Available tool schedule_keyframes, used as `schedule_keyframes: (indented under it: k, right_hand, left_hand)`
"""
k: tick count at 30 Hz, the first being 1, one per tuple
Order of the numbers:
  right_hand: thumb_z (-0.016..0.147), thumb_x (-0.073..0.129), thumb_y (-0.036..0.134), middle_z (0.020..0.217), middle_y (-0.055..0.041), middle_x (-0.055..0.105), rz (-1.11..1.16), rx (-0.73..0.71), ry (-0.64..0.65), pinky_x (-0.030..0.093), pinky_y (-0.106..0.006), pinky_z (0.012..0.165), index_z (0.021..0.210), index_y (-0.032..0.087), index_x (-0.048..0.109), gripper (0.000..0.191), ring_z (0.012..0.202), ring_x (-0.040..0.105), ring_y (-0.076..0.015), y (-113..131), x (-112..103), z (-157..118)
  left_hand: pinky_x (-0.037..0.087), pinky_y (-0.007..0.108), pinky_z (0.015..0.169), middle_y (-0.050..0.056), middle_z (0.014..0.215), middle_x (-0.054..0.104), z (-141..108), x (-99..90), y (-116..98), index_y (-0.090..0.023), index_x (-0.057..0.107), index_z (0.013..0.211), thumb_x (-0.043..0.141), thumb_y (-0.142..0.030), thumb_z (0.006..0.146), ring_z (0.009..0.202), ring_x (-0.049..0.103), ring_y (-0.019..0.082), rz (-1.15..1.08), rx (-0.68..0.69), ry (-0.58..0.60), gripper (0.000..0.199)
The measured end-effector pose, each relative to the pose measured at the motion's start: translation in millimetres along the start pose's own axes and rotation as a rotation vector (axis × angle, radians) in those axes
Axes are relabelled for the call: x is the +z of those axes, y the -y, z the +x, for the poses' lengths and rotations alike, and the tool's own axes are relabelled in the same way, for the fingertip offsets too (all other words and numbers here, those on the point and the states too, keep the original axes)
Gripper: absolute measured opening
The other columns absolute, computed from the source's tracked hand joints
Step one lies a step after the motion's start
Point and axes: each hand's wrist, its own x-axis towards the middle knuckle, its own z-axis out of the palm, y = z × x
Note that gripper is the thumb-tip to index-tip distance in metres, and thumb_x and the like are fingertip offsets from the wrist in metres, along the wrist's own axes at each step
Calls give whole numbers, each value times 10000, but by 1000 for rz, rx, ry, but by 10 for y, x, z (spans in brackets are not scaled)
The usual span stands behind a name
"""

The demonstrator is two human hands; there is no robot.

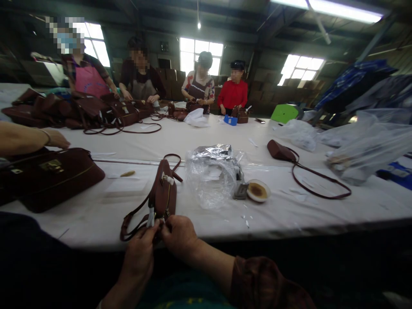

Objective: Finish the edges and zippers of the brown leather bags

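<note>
A small brown handbag (165, 195) with a zip along its top stands at the near edge of the table, its end toward me. White wrapping covers some of its metal fittings, and its strap (125, 223) loops out to the left. My left hand (141, 246) pinches at the near end of the bag, beside a white-wrapped piece. Close against it, my right hand (178, 234) is closed with its fingers curled at the same spot. Exactly what small part lies between the fingertips is hidden.
Clear plastic wrap (212, 180) and a dish of brown paste (258, 191) lie to the right. Beyond them rests a brown pouch with a strap (280, 151). At left, a co-worker's hand (58, 139) is over a large brown handbag (61, 176). Several people work across the table.
</note>
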Motion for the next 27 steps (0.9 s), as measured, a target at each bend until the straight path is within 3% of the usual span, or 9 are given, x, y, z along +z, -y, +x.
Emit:
schedule_keyframes:
  k: [3, 7, 15, 22, 27]
  right_hand:
    - [875, 522, 307, 807, -68, 754, 81, 4, -6, 396, -238, 616, 780, 186, 710, 243, 740, 686, -169, -6, 27, -1]
    - [854, 545, 280, 779, -59, 754, 158, 38, -9, 404, -223, 603, 757, 183, 717, 220, 717, 686, -159, 21, 13, -24]
    - [854, 564, 273, 834, -49, 760, 220, 41, 45, 441, -227, 650, 831, 198, 739, 192, 759, 681, -168, -46, -17, -40]
    - [818, 611, 330, 750, -43, 734, 154, -1, 46, 414, -254, 625, 730, 195, 716, 192, 718, 662, -182, -94, -91, -40]
    - [703, 726, 356, 704, 2, 692, 336, 10, 162, 417, -229, 598, 787, 201, 730, 177, 671, 626, -153, -186, -165, 12]
  left_hand:
    - [558, 212, 657, 66, 830, 746, -12, 10, 2, -156, 726, 784, 631, -170, 835, 821, 696, 189, 67, 52, 15, 108]
    - [575, 234, 659, 56, 850, 741, 7, -21, 38, -163, 710, 794, 612, -140, 838, 790, 697, 182, -16, 41, 25, 110]
    - [594, 254, 638, 52, 827, 724, 27, -70, 50, -123, 679, 902, 616, -37, 803, 702, 695, 150, -67, -88, 99, 146]
    - [608, 269, 632, 82, 855, 729, -1, 2, -66, -107, 662, 942, 557, 2, 820, 703, 708, 163, -150, -261, 91, 195]
    - [607, 280, 640, 99, 861, 730, 10, -21, -99, -103, 663, 955, 559, -12, 832, 725, 716, 182, -151, -337, 121, 185]
